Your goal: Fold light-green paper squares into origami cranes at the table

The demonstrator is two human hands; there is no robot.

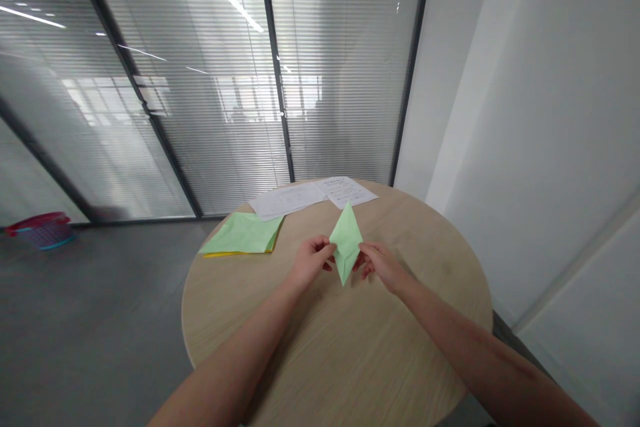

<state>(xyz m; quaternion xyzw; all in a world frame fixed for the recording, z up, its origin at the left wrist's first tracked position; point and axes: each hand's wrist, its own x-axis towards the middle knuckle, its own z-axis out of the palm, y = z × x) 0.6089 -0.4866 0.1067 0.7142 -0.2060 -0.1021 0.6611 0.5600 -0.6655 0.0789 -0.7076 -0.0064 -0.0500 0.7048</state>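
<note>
A light green piece of folded paper (346, 239), shaped like a long diamond, is held up over the round table with one point away from me and one towards me. My left hand (315, 257) pinches its left corner between thumb and fingers. At the right corner, my right hand (376, 263) grips the paper the same way, its other fingers curled beneath. Crease lines meet in the lower half of the diamond. The undersides of both hands' fingers are partly hidden.
On the round wooden table (350, 360), a stack of green sheets (245, 233) with yellow beneath lies at the left. White printed sheets (290, 200) lie along the far edge. Glass panels with blinds (345, 80) stand behind, a white wall (560, 113) at right. A red basket (44, 230) is on the floor.
</note>
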